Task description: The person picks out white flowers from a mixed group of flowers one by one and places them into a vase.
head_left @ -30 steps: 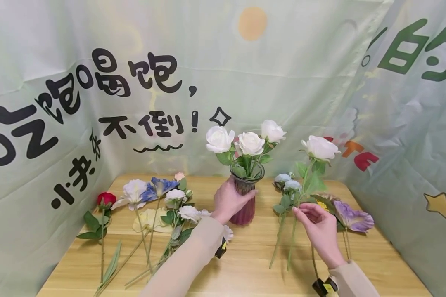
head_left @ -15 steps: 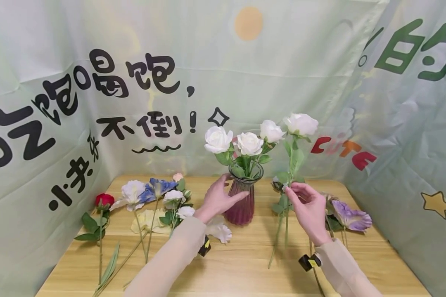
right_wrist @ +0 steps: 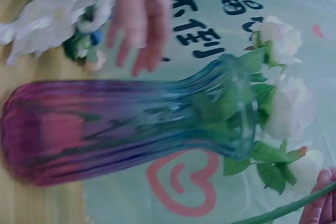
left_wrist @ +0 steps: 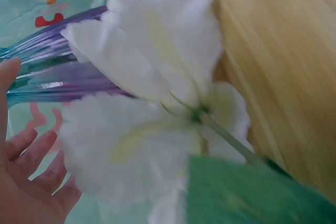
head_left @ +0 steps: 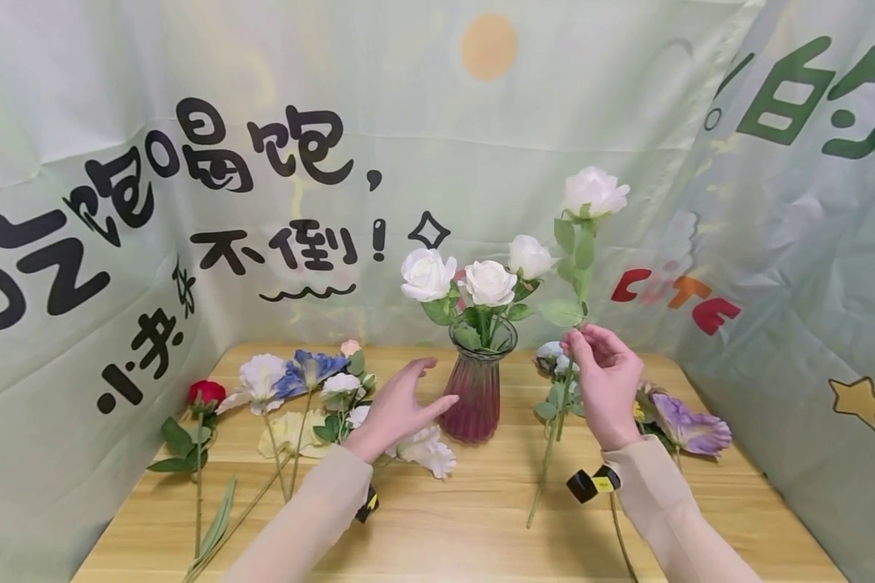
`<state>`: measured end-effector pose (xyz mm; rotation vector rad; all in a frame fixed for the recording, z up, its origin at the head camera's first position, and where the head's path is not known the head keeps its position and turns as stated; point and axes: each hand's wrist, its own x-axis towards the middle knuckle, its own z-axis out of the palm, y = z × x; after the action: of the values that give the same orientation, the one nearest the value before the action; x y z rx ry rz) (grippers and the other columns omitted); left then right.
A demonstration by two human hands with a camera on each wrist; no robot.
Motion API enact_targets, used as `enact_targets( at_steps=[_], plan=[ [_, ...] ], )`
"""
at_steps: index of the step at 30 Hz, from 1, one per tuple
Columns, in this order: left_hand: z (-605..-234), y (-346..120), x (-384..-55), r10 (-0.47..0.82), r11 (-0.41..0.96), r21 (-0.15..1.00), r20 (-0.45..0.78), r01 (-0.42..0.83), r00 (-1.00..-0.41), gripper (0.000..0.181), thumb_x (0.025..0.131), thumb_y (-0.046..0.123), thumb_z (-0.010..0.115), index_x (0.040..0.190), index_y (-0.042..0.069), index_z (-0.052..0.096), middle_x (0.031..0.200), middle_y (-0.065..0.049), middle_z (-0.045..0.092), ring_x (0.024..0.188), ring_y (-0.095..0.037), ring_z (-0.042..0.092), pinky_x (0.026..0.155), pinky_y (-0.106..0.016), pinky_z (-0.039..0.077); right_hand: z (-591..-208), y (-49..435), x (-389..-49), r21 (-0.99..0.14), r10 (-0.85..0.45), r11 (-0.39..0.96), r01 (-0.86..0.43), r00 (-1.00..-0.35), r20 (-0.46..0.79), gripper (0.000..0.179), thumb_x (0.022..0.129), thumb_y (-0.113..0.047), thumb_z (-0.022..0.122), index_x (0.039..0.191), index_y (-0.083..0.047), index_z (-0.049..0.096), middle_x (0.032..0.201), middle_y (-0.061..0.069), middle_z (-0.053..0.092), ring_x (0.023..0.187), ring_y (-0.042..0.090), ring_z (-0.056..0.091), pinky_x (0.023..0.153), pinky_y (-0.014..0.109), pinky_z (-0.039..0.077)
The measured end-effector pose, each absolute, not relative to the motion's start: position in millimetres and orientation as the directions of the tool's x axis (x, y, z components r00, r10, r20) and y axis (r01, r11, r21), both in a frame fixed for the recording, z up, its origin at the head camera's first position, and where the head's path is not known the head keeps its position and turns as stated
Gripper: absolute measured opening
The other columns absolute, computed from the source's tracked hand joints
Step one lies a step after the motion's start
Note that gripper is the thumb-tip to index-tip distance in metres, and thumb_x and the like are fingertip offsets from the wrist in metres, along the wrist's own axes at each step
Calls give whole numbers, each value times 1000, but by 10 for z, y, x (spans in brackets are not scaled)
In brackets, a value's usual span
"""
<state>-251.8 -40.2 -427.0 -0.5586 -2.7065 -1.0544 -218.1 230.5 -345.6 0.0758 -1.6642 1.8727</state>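
My right hand (head_left: 608,380) pinches the green stem of a white rose (head_left: 595,194) between thumb and fingers, with the bloom raised above the other roses. Left of it stands a ribbed glass vase (head_left: 472,397), purple at the base and greyer at the neck. Three white roses (head_left: 490,282) lean out of its mouth, their stems showing through the glass in the right wrist view. My left hand (head_left: 397,411) is just left of the vase, fingers spread and holding nothing. In the left wrist view a large white flower (left_wrist: 152,51) partly covers the vase.
Red (head_left: 207,393), blue (head_left: 313,368), white and yellow flowers lie on the wooden table (head_left: 467,526) to the left. Pale blue flowers (head_left: 552,356) and a purple flower (head_left: 691,425) lie to the right. A printed cloth (head_left: 379,97) hangs round the table's back and sides.
My left hand has let go of the vase and drawn back to the left. My right hand has risen with the white rose, lifting its bloom well above the table.
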Motion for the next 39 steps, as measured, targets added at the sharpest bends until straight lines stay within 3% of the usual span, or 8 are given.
enact_targets(
  at_steps=[6,12,19,27,39],
  plan=[
    [-4352,-565,-2430,343,721,490,361,490,-867,57,94,41,69,140,10,57,138,-10,64,125,-32,62,104,-48,52,-3277,2241,-2249,-846,448,-59,-529,-772,451,4,95,-10,69,96,-7,66,84,-7,74,80,5,71,77,14,56],
    [-4422,-682,-2352,353,746,437,380,502,-855,49,94,36,69,136,13,60,134,-8,66,113,-28,67,97,-47,56,-3089,2165,-2318,-807,455,-38,-589,-730,510,13,95,-12,69,97,-1,65,84,-7,75,82,8,70,74,17,55],
    [-4448,-752,-2325,336,749,443,387,493,-858,46,94,34,70,135,15,60,134,-5,66,117,-29,66,96,-48,56,-2844,2041,-2362,-695,497,-89,-713,-637,590,6,92,-8,72,90,-8,66,83,-2,73,76,11,67,73,22,54],
    [-4456,-789,-2308,322,749,454,387,483,-864,46,95,33,69,135,14,61,135,-5,66,118,-30,66,97,-49,55,-2664,1984,-2415,-598,549,-95,-796,-543,635,14,92,2,68,87,-11,67,80,1,70,72,13,64,72,24,53],
    [-4448,-824,-2278,328,765,422,394,486,-859,45,95,33,69,135,15,61,134,-6,67,117,-29,66,96,-48,56,-2850,1933,-2524,-641,468,-5,-767,-568,677,15,91,3,69,94,-12,65,81,-4,68,69,8,64,67,18,53]
  ],
)
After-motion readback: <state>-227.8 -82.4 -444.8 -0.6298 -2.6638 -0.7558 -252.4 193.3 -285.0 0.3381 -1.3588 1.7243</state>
